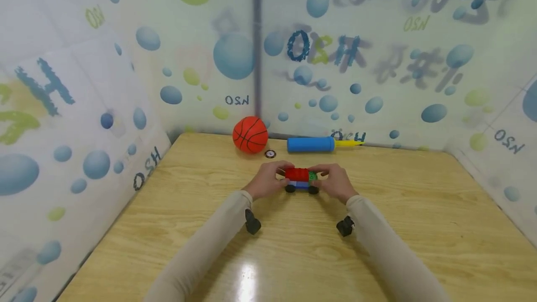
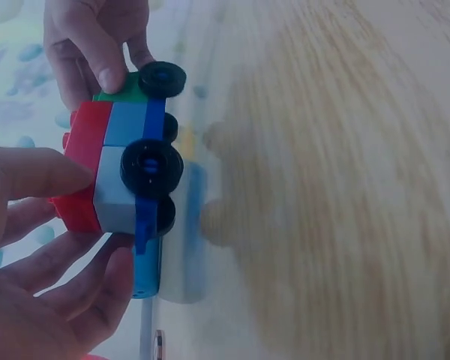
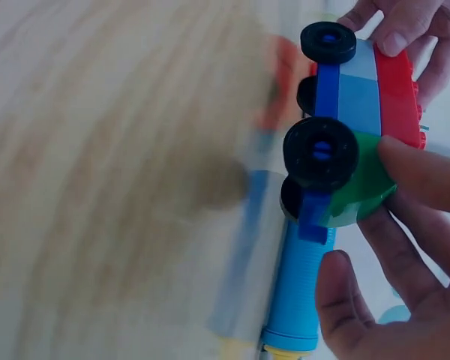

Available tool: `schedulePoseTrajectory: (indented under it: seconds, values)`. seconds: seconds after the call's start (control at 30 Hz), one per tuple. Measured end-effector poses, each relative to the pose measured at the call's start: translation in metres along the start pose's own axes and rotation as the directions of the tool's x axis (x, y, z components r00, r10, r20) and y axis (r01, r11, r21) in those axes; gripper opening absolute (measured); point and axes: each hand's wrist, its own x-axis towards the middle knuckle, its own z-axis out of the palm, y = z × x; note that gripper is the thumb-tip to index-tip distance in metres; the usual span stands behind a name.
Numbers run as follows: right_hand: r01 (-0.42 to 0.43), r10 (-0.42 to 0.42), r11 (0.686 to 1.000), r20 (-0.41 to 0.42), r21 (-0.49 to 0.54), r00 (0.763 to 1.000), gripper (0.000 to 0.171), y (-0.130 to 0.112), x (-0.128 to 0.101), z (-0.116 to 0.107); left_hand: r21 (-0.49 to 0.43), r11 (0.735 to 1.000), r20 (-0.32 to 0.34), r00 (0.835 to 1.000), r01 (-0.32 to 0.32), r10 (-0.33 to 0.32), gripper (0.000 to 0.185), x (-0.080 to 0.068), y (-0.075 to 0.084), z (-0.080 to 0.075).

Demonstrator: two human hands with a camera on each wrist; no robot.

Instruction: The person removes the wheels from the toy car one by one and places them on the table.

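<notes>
A toy block car [image 1: 297, 179] is between both hands, close over the tabletop in front of me. It has a red studded brick [image 2: 88, 166] on top, light blue bricks [image 3: 358, 101] below, a green block [image 3: 369, 184] at the right end, a dark blue base and black wheels [image 2: 151, 168]. My left hand [image 1: 268, 180] grips the red end, thumb on the near side and fingers behind. With thumb and fingers, my right hand [image 1: 333, 181] pinches the green end. Its fingertips are partly hidden behind the block in the right wrist view.
At the back of the wooden table [image 1: 201, 227] stands an orange-red toy basketball [image 1: 250, 135]. A small round black-and-white disc [image 1: 270, 154] lies beside it. To the right, a blue hand pump [image 1: 310, 144] with a yellow nozzle lies along the patterned wall [image 1: 377, 59].
</notes>
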Motion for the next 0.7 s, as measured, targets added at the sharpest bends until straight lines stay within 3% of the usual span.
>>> schedulePoseTrajectory:
  seconds: [0.23, 0.47, 0.7]
  values:
    - [0.048, -0.050, 0.998, 0.049, 0.036, 0.998, 0.037, -0.012, -0.002, -0.012, -0.012, 1.000, 0.029, 1.000, 0.008, -0.008, 0.041, -0.003, 0.005, -0.007]
    - [0.058, -0.064, 0.996, 0.080, 0.072, 0.995, 0.038, -0.025, -0.003, -0.018, -0.003, 1.000, 0.111, 0.994, 0.001, -0.001, 0.051, -0.002, 0.019, -0.004]
    - [0.113, -0.118, 0.991, 0.075, 0.066, 0.990, 0.044, -0.030, -0.004, -0.019, -0.069, 0.997, 0.100, 0.995, 0.016, -0.009, 0.050, 0.001, 0.026, 0.002]
